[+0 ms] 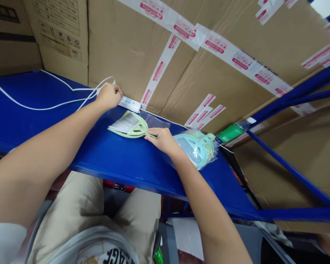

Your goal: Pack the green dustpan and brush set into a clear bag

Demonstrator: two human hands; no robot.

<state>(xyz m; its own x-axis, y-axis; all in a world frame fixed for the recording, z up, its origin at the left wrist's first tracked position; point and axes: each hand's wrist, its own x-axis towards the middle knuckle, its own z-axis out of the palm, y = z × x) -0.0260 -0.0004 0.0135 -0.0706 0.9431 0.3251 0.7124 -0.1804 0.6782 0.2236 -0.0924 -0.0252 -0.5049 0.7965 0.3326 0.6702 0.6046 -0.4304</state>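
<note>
Our right hand (pixel 163 140) is closed on the thin handle of a small, pale green plastic dustpan and brush (pixel 132 132). The set lies flat just left of that hand, with the brush's pale bristles pointing away from it. Our left hand (pixel 109 96) is bent over the end of a long white plastic power strip (pixel 130 104), with thin white cords (pixel 38 109) to its left; we can't tell if it grips anything. Just past our right hand lies a flat clear plastic sheet or bag (pixel 156 120). To its right are light blue plastic dustpan sets (pixel 194 145) in shiny clear wrap. All sit on the blue metal worktop (pixel 99 150). So the green set seems unwrapped, and the blue ones aren't yet. We can't tell what else is left.
</note>
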